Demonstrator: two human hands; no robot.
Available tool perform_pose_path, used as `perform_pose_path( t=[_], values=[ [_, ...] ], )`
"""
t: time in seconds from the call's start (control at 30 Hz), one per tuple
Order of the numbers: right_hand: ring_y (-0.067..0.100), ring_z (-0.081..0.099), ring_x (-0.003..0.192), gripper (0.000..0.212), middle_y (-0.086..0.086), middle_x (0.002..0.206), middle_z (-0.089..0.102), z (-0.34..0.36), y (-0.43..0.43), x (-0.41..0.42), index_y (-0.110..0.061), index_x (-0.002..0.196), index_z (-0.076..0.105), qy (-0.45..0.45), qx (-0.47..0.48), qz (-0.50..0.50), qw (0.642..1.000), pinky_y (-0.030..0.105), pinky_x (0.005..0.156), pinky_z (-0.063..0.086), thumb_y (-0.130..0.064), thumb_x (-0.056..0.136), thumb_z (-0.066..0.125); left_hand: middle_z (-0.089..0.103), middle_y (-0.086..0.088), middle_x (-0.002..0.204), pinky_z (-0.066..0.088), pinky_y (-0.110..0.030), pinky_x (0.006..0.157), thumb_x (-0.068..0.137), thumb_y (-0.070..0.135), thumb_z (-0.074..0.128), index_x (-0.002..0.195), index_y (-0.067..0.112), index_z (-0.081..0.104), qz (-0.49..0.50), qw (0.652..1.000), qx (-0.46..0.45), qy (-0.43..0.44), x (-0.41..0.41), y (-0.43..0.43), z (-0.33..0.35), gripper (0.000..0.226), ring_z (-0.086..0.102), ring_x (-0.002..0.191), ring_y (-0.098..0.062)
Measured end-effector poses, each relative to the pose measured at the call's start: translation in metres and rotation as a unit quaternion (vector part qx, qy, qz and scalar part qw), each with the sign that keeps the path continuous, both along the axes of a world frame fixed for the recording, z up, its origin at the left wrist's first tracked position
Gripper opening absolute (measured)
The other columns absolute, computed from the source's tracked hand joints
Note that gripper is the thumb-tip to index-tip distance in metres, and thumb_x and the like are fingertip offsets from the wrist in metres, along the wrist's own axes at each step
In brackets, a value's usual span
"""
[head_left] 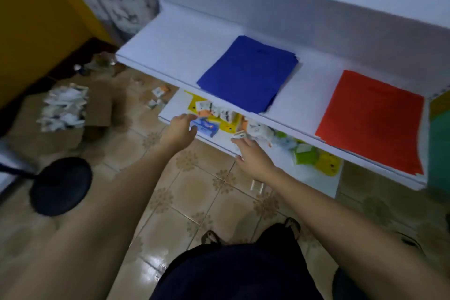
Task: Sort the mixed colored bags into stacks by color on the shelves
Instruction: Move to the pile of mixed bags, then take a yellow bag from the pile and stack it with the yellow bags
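Note:
A stack of blue bags (247,73) lies flat in the middle of the white shelf (170,48). A stack of red bags (372,119) lies to its right on the same shelf. A green bag (439,151) with a yellow one (440,103) behind it shows at the right edge. Both my hands reach toward the lower shelf (219,140). My left hand (180,126) hovers with relaxed fingers beside a small blue packet (205,128). My right hand (250,156) is open, its fingertips at small white packets (255,129).
The lower shelf holds yellow and green bags (314,158) under scattered small packets. A cardboard box (80,114) with white packets sits on the tiled floor at the left, near a black round stool (60,186). A yellow wall (36,19) rises at far left.

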State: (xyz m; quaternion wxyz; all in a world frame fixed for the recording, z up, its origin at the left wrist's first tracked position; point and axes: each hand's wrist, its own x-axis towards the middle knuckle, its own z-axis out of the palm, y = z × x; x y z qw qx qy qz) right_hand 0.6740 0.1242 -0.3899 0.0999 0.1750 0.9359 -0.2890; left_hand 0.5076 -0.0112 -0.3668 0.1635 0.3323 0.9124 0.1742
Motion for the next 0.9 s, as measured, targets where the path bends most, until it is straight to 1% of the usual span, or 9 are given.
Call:
perform_pose_path(
  t=[0.13, 0.23, 0.37, 0.47, 0.53, 0.63, 0.7, 0.77, 0.9],
  values=[
    [0.03, 0.042, 0.122, 0.05, 0.01, 0.141, 0.036, 0.025, -0.066, -0.072, -0.016, 0.141, 0.031, 0.006, -0.03, 0.074, 0.997, 0.042, 0.093, 0.044, -0.011, 0.093, 0.042, 0.05, -0.015, 0.132, 0.04, -0.037, 0.094, 0.096, 0.021, 0.043, 0.131, 0.008, 0.046, 0.07, 0.997, -0.015, 0.026, -0.042, -0.09, 0.025, 0.037, 0.046, 0.12, -0.032],
    [0.027, 0.044, 0.123, 0.048, 0.009, 0.141, 0.039, 0.055, -0.097, -0.129, -0.018, 0.141, 0.031, 0.043, -0.02, 0.123, 0.991, 0.042, 0.094, 0.044, -0.014, 0.094, 0.042, 0.053, -0.013, 0.127, 0.043, -0.039, 0.091, 0.096, 0.023, 0.042, 0.128, 0.008, 0.048, 0.096, 0.993, -0.002, 0.073, -0.082, -0.134, 0.052, 0.036, 0.048, 0.116, -0.031],
    [0.021, 0.051, 0.114, 0.042, 0.004, 0.131, 0.05, 0.118, -0.119, -0.203, -0.018, 0.137, 0.041, 0.103, 0.017, 0.168, 0.98, 0.036, 0.09, 0.045, -0.019, 0.095, 0.041, 0.058, -0.01, 0.121, 0.047, -0.038, 0.087, 0.096, 0.027, 0.04, 0.123, 0.012, 0.052, 0.123, 0.98, 0.052, 0.147, -0.144, -0.159, 0.107, 0.033, 0.053, 0.11, -0.027],
    [0.022, 0.056, 0.106, 0.035, 0.002, 0.122, 0.059, 0.176, -0.126, -0.263, -0.019, 0.128, 0.052, 0.179, 0.064, 0.194, 0.962, 0.036, 0.084, 0.048, -0.019, 0.095, 0.041, 0.06, -0.006, 0.12, 0.047, -0.034, 0.074, 0.098, 0.024, 0.04, 0.129, 0.014, 0.048, 0.126, 0.97, 0.091, 0.188, -0.193, -0.162, 0.161, 0.034, 0.057, 0.106, -0.023],
    [0.022, 0.058, 0.1, 0.033, 0.003, 0.117, 0.062, 0.218, -0.127, -0.304, -0.019, 0.126, 0.054, 0.228, 0.068, 0.193, 0.952, 0.037, 0.081, 0.05, -0.019, 0.095, 0.041, 0.062, -0.003, 0.116, 0.046, -0.031, 0.067, 0.098, 0.025, 0.04, 0.128, 0.017, 0.049, 0.127, 0.955, 0.116, 0.24, -0.229, -0.161, 0.197, 0.033, 0.059, 0.099, -0.021],
    [0.022, 0.058, 0.095, 0.031, 0.005, 0.111, 0.065, 0.272, -0.121, -0.359, -0.017, 0.122, 0.057, 0.316, 0.079, 0.172, 0.93, 0.032, 0.077, 0.045, -0.017, 0.094, 0.044, 0.064, 0.0, 0.111, 0.052, -0.035, 0.075, 0.096, 0.026, 0.043, 0.123, 0.019, 0.053, 0.107, 0.942, 0.146, 0.283, -0.285, -0.153, 0.241, 0.03, 0.06, 0.098, -0.019],
    [0.021, 0.058, 0.091, 0.03, 0.005, 0.111, 0.065, 0.301, -0.111, -0.39, -0.016, 0.119, 0.059, 0.359, 0.08, 0.141, 0.919, 0.032, 0.08, 0.044, -0.016, 0.092, 0.047, 0.064, -0.001, 0.108, 0.05, -0.033, 0.075, 0.096, 0.024, 0.044, 0.123, 0.017, 0.054, 0.1, 0.936, 0.168, 0.292, -0.322, -0.142, 0.266, 0.029, 0.059, 0.095, -0.017],
    [0.02, 0.059, 0.084, 0.029, 0.002, 0.107, 0.065, 0.319, -0.096, -0.416, -0.018, 0.118, 0.06, 0.375, 0.083, 0.11, 0.917, 0.036, 0.082, 0.048, -0.017, 0.091, 0.048, 0.065, -0.002, 0.108, 0.048, -0.031, 0.075, 0.095, 0.022, 0.045, 0.121, 0.016, 0.056, 0.081, 0.934, 0.186, 0.293, -0.355, -0.13, 0.282, 0.028, 0.059, 0.093, -0.016],
    [0.018, 0.059, 0.083, 0.028, -0.005, 0.097, 0.061, 0.329, -0.063, -0.459, -0.02, 0.116, 0.06, 0.363, 0.098, 0.039, 0.926, 0.037, 0.082, 0.049, -0.02, 0.091, 0.048, 0.063, -0.003, 0.109, 0.047, -0.029, 0.078, 0.095, 0.019, 0.046, 0.12, 0.013, 0.056, 0.026, 0.939, 0.2, 0.279, -0.416, -0.105, 0.292, 0.028, 0.058, 0.092, -0.013]
  ],
)
